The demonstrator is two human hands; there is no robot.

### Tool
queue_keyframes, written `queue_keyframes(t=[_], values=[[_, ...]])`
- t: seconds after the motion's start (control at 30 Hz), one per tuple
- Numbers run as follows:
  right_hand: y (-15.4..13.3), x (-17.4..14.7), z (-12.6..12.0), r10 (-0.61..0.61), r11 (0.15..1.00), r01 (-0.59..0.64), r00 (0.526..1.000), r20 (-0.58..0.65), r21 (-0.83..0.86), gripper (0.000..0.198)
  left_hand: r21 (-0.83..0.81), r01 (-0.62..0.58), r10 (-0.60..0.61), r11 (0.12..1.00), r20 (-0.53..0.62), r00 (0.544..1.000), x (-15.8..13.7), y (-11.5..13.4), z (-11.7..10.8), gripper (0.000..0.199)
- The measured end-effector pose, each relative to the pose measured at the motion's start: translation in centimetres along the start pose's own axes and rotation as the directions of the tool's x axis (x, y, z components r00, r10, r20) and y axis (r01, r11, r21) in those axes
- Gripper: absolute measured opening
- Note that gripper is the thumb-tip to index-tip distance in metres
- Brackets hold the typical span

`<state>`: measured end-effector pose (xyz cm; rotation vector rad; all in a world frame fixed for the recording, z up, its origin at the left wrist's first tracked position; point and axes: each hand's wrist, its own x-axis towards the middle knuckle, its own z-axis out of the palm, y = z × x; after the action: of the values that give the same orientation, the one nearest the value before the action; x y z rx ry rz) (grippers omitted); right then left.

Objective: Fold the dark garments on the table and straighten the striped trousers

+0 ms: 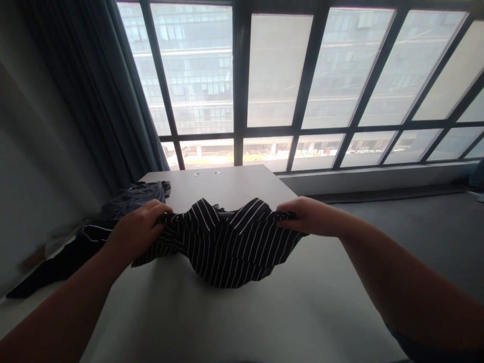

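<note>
A black shirt with white stripes (230,252) hangs stretched between my two hands above the white table. Its pointed collar stands open at the top, and the lower body droops in a curve. My left hand (139,222) is closed on one shoulder of the shirt, fingers wrapped round the cloth. At the opposite shoulder, my right hand (302,216) pinches the fabric between thumb and fingers. A short sleeve hangs below my left hand. Whether the hem touches the tabletop, I cannot tell.
The white table (242,327) reaches toward a large window. On its left side lies a heap of dark clothes (132,199), with a black garment (68,257) spread nearer to me. A dark curtain (102,91) hangs at left; grey floor (401,222) shows at right.
</note>
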<state>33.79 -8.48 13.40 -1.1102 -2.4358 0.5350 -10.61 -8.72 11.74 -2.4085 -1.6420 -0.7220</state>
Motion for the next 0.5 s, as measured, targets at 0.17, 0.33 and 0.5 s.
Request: queue_keyframes(t=[0.17, 0.33, 0.5], values=[[-0.2, 0.7, -4.9, -0.021, 0.980, -0.034, 0.961, -0.276, -0.195, 0.027, 0.035, 0.053, -0.048, 0.998, -0.128, 0.991, 2.4, 0.3, -4.7, 0.039], [-1.1, 1.1, -8.6, -0.003, 0.955, -0.147, 0.863, -0.505, -0.258, 0.025, 0.017, 0.200, -0.192, 0.980, -0.198, 0.961, 3.9, 2.0, -8.9, 0.040], [-3.7, 1.3, -11.1, 0.059, 0.946, -0.238, 0.795, -0.604, -0.221, 0.032, 0.064, 0.315, -0.282, 0.947, -0.305, 0.910, 4.7, 3.8, -12.5, 0.038]])
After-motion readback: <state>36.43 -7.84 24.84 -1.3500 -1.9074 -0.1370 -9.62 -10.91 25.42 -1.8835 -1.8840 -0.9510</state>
